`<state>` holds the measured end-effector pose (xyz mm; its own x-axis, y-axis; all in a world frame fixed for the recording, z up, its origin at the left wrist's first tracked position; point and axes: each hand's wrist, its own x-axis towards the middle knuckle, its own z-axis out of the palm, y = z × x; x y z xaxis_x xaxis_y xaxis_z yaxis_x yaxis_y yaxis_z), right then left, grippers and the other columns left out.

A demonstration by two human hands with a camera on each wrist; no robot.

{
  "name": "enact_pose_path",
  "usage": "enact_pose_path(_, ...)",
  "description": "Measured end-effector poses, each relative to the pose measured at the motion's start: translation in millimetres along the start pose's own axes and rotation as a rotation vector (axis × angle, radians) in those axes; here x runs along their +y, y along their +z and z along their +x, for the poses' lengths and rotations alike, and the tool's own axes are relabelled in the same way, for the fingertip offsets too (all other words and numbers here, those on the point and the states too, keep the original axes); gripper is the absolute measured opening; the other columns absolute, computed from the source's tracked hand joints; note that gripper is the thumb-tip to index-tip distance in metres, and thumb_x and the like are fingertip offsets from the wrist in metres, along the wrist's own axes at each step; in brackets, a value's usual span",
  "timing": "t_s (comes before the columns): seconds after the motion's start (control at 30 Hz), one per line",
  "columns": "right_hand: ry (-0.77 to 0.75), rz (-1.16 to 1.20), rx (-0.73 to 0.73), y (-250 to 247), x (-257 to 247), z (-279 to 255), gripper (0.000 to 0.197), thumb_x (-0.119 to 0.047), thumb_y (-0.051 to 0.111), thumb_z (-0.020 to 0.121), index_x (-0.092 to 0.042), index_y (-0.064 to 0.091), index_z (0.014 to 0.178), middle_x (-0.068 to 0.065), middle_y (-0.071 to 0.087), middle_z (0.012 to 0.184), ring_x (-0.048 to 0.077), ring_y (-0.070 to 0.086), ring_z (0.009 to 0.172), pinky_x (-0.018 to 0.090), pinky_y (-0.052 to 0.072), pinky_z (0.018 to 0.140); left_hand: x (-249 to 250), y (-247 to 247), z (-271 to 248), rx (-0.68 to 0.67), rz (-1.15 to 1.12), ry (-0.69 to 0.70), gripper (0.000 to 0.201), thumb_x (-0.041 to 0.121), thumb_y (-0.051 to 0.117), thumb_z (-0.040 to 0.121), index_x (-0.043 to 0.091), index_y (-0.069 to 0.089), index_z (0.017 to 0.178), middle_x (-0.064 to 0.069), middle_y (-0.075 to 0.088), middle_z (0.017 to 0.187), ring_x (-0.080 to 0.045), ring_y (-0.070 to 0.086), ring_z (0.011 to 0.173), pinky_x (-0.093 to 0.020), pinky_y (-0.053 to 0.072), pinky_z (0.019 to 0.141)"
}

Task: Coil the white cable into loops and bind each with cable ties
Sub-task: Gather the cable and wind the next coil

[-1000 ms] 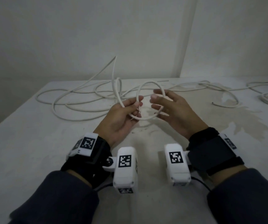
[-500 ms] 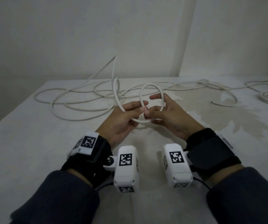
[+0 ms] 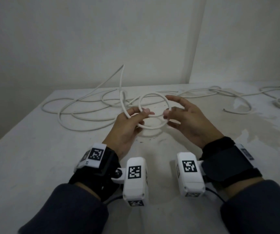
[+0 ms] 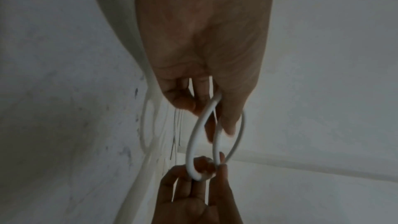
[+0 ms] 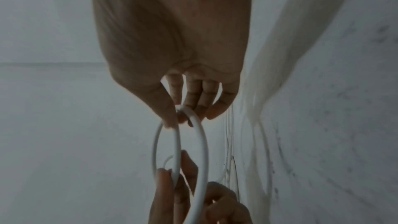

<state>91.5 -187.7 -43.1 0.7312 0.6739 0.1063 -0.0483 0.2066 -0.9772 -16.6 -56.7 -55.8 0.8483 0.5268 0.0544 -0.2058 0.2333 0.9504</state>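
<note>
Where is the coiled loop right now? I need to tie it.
In the head view, the loop hangs centre, above the table, held between left hand and right hand.

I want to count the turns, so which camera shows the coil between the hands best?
The head view: the coil faces the camera, held between the left hand and right hand. Both wrist views show it edge-on, its turns overlapping.

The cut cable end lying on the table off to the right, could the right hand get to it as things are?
Probably yes: bare table lies between the right hand and that cable end, but the hand pinches the coil and must let go.
</note>
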Motion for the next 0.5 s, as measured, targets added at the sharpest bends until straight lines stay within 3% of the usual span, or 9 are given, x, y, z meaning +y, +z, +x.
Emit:
enact_pose_path(0.1,0.027,0.272,0.106,0,0,1,0.028,0.000,0.060,0.087,-0.015,0.061,0.111,0.001,0.066,0.073,0.011,0.064,0.068,0.025,0.051,0.069,-1,5,-4,-0.147,-0.021,-0.070,0.013,0.003,0.064,0.085,0.012,0.063,0.077,-0.006,0.072,0.087,-0.006,0.061,0.064,-0.016,0.050,0.059)
enact_pose_path(0.23,0.104,0.507,0.066,13,6,0,0.011,-0.015,0.063,0.085,-0.007,0.066,0.093,0.001,0.064,0.072,0.011,0.063,0.072,0.025,0.054,0.072,-2,7,-9,-0.241,-0.055,-0.026,0.011,0.004,0.070,0.070,0.011,0.062,0.072,-0.006,0.071,0.083,-0.011,0.067,0.074,-0.018,0.053,0.065)
enact_pose_path(0.37,0.153,0.519,0.013,23,7,-2,0.023,-0.025,0.051,0.097,-0.007,0.064,0.092,0.000,0.061,0.062,0.012,0.065,0.068,0.028,0.058,0.070,-1,6,-11,-0.257,-0.022,0.004,0.012,0.004,0.072,0.070,0.015,0.068,0.068,-0.006,0.072,0.086,-0.015,0.069,0.084,-0.020,0.054,0.071)
enact_pose_path(0.5,0.147,0.613,0.081,25,8,0,0.028,-0.025,0.042,0.102,-0.004,0.060,0.096,-0.004,0.042,0.048,0.009,0.051,0.049,0.022,0.052,0.053,-2,8,-11,-0.210,-0.019,-0.013,0.008,0.010,0.069,0.075,0.006,0.070,0.082,-0.008,0.074,0.089,-0.016,0.070,0.088,-0.020,0.055,0.075)
